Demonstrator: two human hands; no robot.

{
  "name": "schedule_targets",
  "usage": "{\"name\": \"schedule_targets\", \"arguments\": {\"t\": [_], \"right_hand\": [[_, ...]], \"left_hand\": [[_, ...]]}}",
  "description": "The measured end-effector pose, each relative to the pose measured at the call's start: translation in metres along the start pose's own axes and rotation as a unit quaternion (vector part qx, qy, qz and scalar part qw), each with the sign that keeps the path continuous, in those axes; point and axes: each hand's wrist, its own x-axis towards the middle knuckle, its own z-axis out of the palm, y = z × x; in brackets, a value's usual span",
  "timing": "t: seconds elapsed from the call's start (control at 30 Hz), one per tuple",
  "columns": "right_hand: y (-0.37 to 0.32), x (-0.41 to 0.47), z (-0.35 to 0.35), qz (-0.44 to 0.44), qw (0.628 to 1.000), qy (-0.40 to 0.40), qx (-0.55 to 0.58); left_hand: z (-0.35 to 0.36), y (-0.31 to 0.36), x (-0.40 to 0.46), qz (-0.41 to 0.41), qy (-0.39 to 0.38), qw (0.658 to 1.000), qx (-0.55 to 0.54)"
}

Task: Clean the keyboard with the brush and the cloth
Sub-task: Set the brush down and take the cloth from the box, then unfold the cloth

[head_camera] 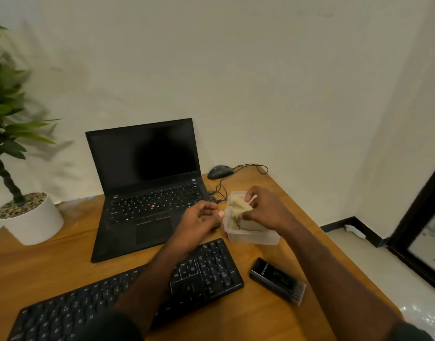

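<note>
While gripping the beige cloth [238, 208] above the clear plastic container [254, 236], right hand [265, 210] curled, fingers and thumb bunching the fabric from its right side. Cloth crumpled, partly lifted out of the container, lower edge hanging inside. Left hand [201, 220] just left of the container, palm turned up, fingers loosely curled, thumb tip close to the container's left wall; cannot tell whether touching it or pinching a corner of cloth.

Black keyboard [127, 291] flat on the wooden desk [273, 318] at the near edge, angled, left forearm passing over its right half. Black brush [278, 280] lying on the desk just right of the keyboard, bristles toward the near right, untouched by either hand.

Behind the keyboard, open black laptop [147, 190], screen dark. Wired mouse [220, 171] right of the laptop, cable looping toward the container. Potted plant [26, 212] in a white pot at the desk's far left.
</note>
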Motion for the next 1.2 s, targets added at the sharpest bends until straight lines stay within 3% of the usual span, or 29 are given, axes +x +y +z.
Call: {"name": "schedule_targets", "arguments": {"t": [0.07,0.13,0.23,0.3,0.4,0.57,0.77,0.93,1.03,1.2], "right_hand": [[-0.014,-0.018,-0.007,-0.017,0.985,-0.017,0.173],[-0.026,-0.035,-0.011,-0.029,0.937,-0.066,0.343],[-0.036,-0.049,-0.014,-0.023,0.870,-0.115,0.478],[-0.035,-0.053,-0.009,-0.019,0.879,-0.117,0.461],[-0.034,-0.056,0.003,-0.015,0.934,-0.063,0.351],[-0.026,-0.064,0.016,-0.050,0.969,0.003,0.243],[-0.024,-0.086,0.035,0.011,0.959,-0.057,0.279],[-0.023,-0.084,0.050,0.085,0.922,-0.076,0.369],[-0.030,-0.080,0.047,0.018,0.946,-0.080,0.314],[-0.071,-0.076,0.043,-0.124,0.931,-0.164,0.302]], "left_hand": [[0.006,0.004,-0.009,-0.041,-0.018,0.989,-0.139],[0.012,0.008,-0.019,-0.064,-0.058,0.962,-0.258],[0.018,0.011,-0.033,-0.060,-0.103,0.937,-0.329],[0.017,0.008,-0.041,-0.088,-0.132,0.912,-0.378],[0.010,0.004,-0.050,-0.126,-0.149,0.880,-0.432],[0.002,0.000,-0.051,-0.135,-0.049,0.898,-0.415],[-0.007,-0.009,-0.057,-0.143,-0.023,0.882,-0.447],[-0.011,-0.001,-0.072,-0.158,-0.040,0.859,-0.486],[-0.020,-0.010,-0.081,-0.165,-0.050,0.866,-0.469],[-0.034,-0.028,-0.103,-0.137,-0.075,0.857,-0.492]]}}
